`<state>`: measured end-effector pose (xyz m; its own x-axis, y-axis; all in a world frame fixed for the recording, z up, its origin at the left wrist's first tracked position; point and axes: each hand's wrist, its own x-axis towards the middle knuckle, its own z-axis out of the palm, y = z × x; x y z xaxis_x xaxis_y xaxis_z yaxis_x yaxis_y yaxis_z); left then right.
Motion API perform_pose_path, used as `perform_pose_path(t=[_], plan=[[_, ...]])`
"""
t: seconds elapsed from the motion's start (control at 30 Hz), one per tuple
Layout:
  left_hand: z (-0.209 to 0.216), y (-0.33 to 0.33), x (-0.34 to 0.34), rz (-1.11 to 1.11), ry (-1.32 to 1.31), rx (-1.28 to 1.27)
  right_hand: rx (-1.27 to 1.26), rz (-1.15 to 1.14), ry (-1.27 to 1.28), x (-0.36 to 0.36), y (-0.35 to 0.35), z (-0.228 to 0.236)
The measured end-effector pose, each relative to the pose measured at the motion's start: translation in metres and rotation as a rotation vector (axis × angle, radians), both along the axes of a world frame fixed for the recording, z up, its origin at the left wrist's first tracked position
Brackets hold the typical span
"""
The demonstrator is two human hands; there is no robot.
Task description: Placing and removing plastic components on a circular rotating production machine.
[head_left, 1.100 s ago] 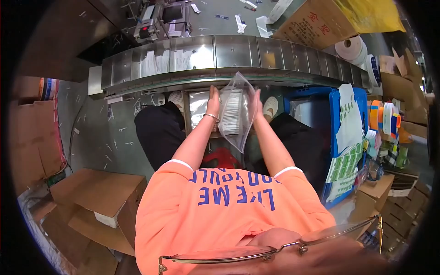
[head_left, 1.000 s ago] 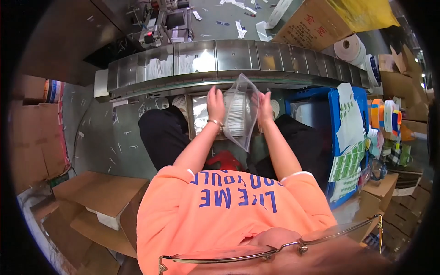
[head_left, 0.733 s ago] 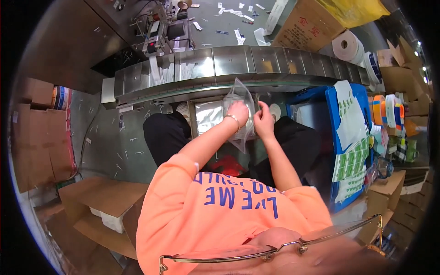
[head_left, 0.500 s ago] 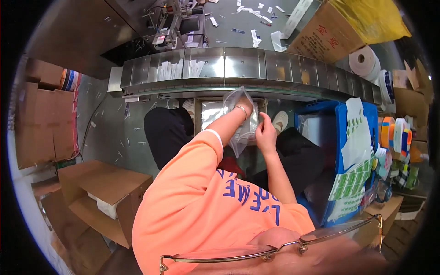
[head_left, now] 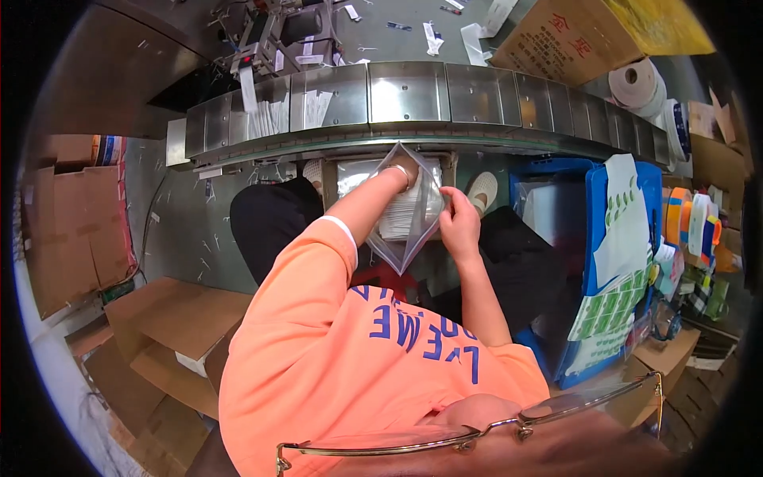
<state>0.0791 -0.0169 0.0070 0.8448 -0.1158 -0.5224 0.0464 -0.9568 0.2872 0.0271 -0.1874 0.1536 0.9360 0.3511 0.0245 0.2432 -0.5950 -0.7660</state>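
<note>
One clear plastic bag of white sheets between both hands.

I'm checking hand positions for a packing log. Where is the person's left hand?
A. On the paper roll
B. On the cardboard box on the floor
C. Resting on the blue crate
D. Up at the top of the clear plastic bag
D: the left hand is at the top end of the clear plastic bag, while the right hand pinches its side edge.

Left hand inside clear plastic bag, right hand pinching its edge, below metal conveyor
</note>
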Motion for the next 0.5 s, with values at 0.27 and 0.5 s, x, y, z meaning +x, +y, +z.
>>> perform_pose_path(t=[0.27, 0.5], plan=[[0.083, -0.008, -0.023, 0.190, -0.009, -0.106, 0.013, -0.071, 0.032, -0.003, -0.007, -0.003], [0.182, 0.002, -0.129, 0.491, -1.019, -0.325, 0.011, -0.126, -0.106, -0.017, 0.007, 0.010]])
